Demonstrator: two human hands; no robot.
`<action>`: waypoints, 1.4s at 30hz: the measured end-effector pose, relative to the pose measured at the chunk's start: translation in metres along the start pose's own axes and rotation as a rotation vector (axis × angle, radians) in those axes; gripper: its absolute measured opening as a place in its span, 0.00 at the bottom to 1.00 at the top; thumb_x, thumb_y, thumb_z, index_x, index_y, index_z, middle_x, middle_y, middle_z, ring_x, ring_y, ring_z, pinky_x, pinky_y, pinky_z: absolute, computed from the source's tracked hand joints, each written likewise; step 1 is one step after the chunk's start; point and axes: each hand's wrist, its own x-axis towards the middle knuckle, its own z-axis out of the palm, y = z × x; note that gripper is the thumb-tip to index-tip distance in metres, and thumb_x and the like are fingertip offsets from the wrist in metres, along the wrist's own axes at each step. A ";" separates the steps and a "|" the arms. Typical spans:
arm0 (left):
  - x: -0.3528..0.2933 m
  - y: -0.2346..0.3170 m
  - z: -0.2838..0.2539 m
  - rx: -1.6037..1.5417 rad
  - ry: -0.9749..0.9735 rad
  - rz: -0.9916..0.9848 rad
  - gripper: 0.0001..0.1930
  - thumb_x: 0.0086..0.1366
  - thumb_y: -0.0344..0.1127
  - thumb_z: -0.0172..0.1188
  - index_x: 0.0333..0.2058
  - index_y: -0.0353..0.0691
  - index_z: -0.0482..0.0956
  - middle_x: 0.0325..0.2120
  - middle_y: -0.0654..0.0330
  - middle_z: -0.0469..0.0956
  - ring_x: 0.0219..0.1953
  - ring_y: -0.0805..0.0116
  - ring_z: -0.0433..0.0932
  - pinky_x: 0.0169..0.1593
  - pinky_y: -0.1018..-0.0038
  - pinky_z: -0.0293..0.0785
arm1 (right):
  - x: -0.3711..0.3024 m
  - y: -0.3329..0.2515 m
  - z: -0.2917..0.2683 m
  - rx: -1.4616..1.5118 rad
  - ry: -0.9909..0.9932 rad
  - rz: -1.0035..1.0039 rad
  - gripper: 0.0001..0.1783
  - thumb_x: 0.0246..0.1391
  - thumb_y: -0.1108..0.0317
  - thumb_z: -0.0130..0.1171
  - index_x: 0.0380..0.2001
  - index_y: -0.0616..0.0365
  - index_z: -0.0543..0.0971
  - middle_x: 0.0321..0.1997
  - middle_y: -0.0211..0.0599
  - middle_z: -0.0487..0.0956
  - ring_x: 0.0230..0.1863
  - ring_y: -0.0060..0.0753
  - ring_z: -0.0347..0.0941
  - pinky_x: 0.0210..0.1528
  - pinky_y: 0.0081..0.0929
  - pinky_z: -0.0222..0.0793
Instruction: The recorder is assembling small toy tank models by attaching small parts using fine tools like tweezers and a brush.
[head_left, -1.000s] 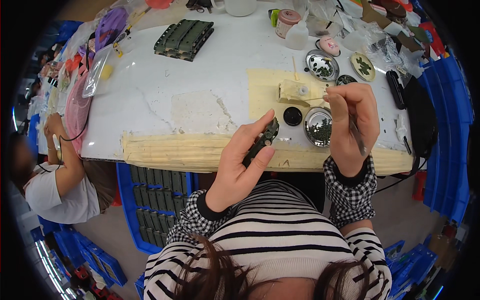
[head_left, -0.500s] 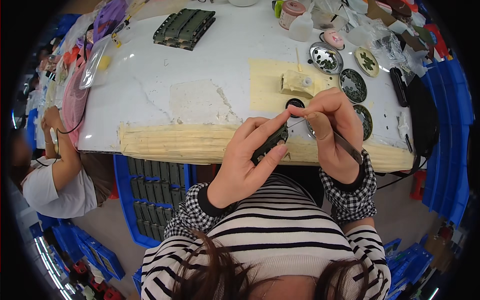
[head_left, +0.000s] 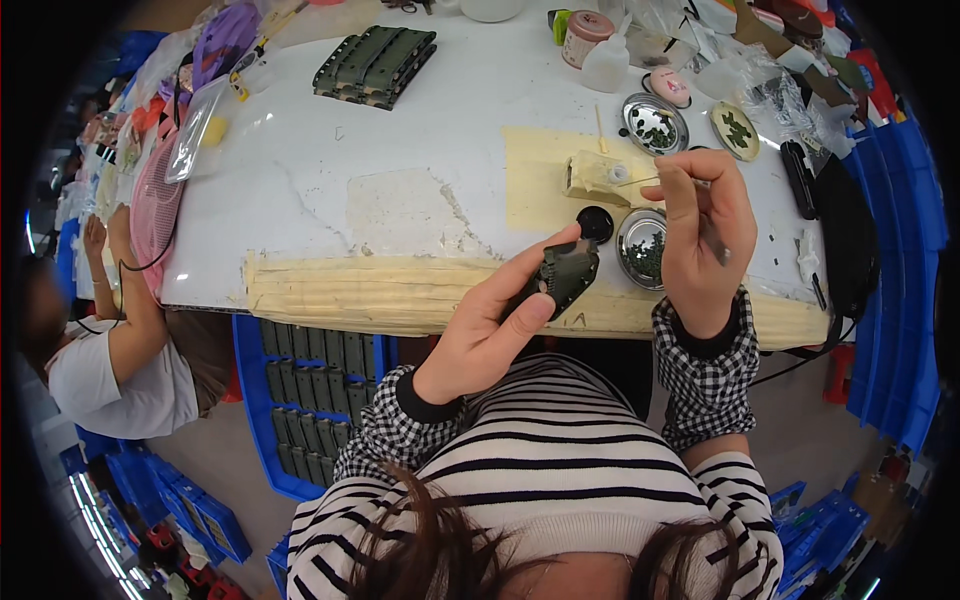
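Left grip point(head_left: 480, 338) is wrapped around a dark green blocky piece point(head_left: 568, 275), thumb on one side, fingers on the other, held up over the taped front edge of the bench point(head_left: 420, 150). Right grip point(head_left: 705, 235) is pinching a slim metal tool point(head_left: 722, 256), tip right by the whitish nub on a lumpy tape-covered block point(head_left: 588, 176); can't tell if it's touching. Kinda crowded there tbh: round black cup point(head_left: 596, 223) just past the piece, plus a shiny round dish point(head_left: 621, 262) of tiny green bits, partly hidden behind the right grip.
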 end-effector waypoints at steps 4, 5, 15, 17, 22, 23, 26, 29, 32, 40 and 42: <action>-0.003 -0.008 -0.004 -0.174 -0.113 -0.044 0.33 0.72 0.47 0.45 0.67 0.32 0.48 0.58 0.43 0.68 0.56 0.58 0.72 0.62 0.64 0.63 | 0.012 0.014 0.002 -0.337 -0.060 -0.123 0.04 0.54 0.79 0.57 0.34 0.61 0.75 0.32 0.38 0.73 0.28 0.38 0.76 0.27 0.27 0.69; -0.004 -0.010 -0.004 -0.192 -0.117 -0.031 0.33 0.72 0.47 0.44 0.67 0.32 0.48 0.58 0.43 0.68 0.56 0.58 0.72 0.62 0.63 0.63 | 0.010 0.019 0.003 -0.349 -0.075 -0.118 0.05 0.53 0.79 0.58 0.34 0.60 0.75 0.32 0.38 0.73 0.28 0.41 0.75 0.27 0.29 0.69; -0.003 -0.007 -0.006 -0.305 -0.136 -0.022 0.34 0.72 0.49 0.45 0.67 0.33 0.48 0.57 0.42 0.68 0.56 0.54 0.72 0.62 0.59 0.63 | 0.005 0.007 -0.005 -0.325 -0.101 -0.066 0.11 0.53 0.76 0.60 0.41 0.59 0.79 0.31 0.38 0.72 0.25 0.34 0.72 0.26 0.27 0.66; -0.003 -0.006 -0.006 -0.309 -0.137 -0.032 0.34 0.72 0.49 0.46 0.67 0.33 0.48 0.57 0.41 0.67 0.56 0.54 0.72 0.61 0.59 0.63 | 0.002 -0.001 -0.010 -0.276 -0.098 -0.074 0.11 0.54 0.75 0.60 0.42 0.59 0.79 0.31 0.38 0.72 0.24 0.30 0.70 0.26 0.24 0.64; -0.002 -0.002 0.000 -0.380 -0.077 -0.060 0.34 0.72 0.51 0.45 0.66 0.34 0.49 0.53 0.44 0.71 0.53 0.55 0.74 0.57 0.61 0.69 | -0.008 -0.008 -0.025 -0.055 -0.077 -0.151 0.12 0.60 0.66 0.56 0.38 0.64 0.80 0.29 0.36 0.70 0.26 0.25 0.65 0.27 0.18 0.60; -0.001 0.000 0.003 -0.439 -0.033 -0.088 0.34 0.72 0.51 0.44 0.66 0.34 0.49 0.52 0.45 0.72 0.50 0.57 0.76 0.54 0.63 0.72 | -0.010 -0.015 -0.025 -0.061 -0.048 -0.085 0.25 0.66 0.52 0.47 0.37 0.66 0.81 0.29 0.36 0.71 0.27 0.25 0.66 0.28 0.20 0.60; -0.003 0.009 -0.011 -0.545 0.110 -0.141 0.29 0.73 0.45 0.44 0.66 0.36 0.51 0.49 0.47 0.74 0.40 0.66 0.79 0.45 0.71 0.77 | -0.017 -0.026 -0.034 0.006 -0.005 0.023 0.37 0.67 0.41 0.36 0.36 0.66 0.81 0.28 0.35 0.70 0.27 0.23 0.65 0.28 0.20 0.58; 0.007 0.033 -0.025 0.022 0.405 -0.154 0.36 0.60 0.26 0.61 0.64 0.38 0.54 0.41 0.53 0.76 0.30 0.74 0.77 0.35 0.78 0.76 | -0.021 -0.019 -0.047 -0.127 -0.013 0.033 0.45 0.65 0.35 0.25 0.35 0.66 0.81 0.23 0.32 0.67 0.25 0.23 0.65 0.29 0.21 0.58; 0.025 0.020 -0.072 0.609 0.592 0.056 0.31 0.55 0.26 0.66 0.56 0.31 0.62 0.38 0.58 0.75 0.28 0.78 0.74 0.30 0.83 0.72 | -0.027 -0.021 -0.050 -0.148 -0.013 0.062 0.47 0.64 0.34 0.23 0.33 0.66 0.81 0.19 0.32 0.65 0.25 0.26 0.65 0.31 0.25 0.61; 0.026 0.020 -0.141 1.326 0.545 -0.158 0.27 0.52 0.41 0.70 0.47 0.32 0.75 0.39 0.48 0.71 0.42 0.55 0.70 0.48 0.65 0.69 | -0.039 -0.008 -0.088 -0.279 0.097 0.101 0.61 0.53 0.25 0.04 0.28 0.65 0.80 0.16 0.33 0.66 0.23 0.27 0.62 0.54 0.39 0.70; 0.040 0.023 -0.141 1.360 0.544 0.036 0.26 0.53 0.44 0.70 0.44 0.33 0.76 0.38 0.49 0.72 0.41 0.54 0.70 0.47 0.64 0.69 | -0.055 0.001 -0.110 -0.297 0.114 0.230 0.63 0.51 0.23 0.03 0.30 0.66 0.81 0.17 0.35 0.68 0.22 0.26 0.61 0.46 0.33 0.70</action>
